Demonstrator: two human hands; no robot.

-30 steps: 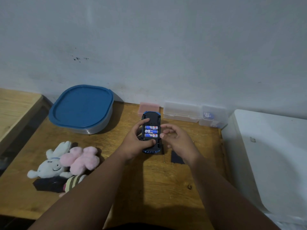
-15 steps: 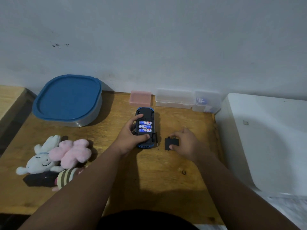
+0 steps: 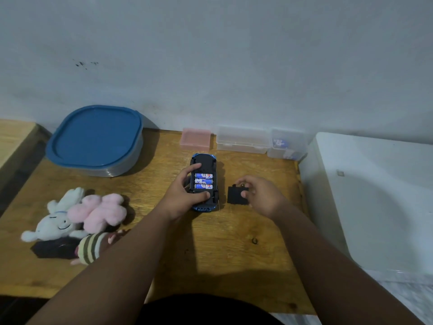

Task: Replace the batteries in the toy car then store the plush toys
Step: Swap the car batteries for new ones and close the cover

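A blue toy car (image 3: 204, 161) lies upside down on the wooden table (image 3: 218, 242), its battery bay uncovered with three blue batteries (image 3: 203, 181) in it. My left hand (image 3: 185, 195) grips the car from the left side. Just right of the car, my right hand (image 3: 262, 195) pinches the black battery cover (image 3: 235, 195), tilted up off the table. At the left lie a white plush rabbit (image 3: 55, 221), a pink plush (image 3: 100, 211) and a striped plush (image 3: 90, 248) on a dark flat item (image 3: 52, 249).
A grey container with a blue lid (image 3: 96, 137) stands at the back left. A pink box (image 3: 195, 140) and two clear boxes (image 3: 242, 139), (image 3: 287, 144) line the wall. A white appliance (image 3: 375, 195) borders the table's right edge. A thin screwdriver (image 3: 218, 205) lies beside the car.
My right hand left the car, reached right to the black cover and has lifted it by its edge. My left hand stayed on the car.
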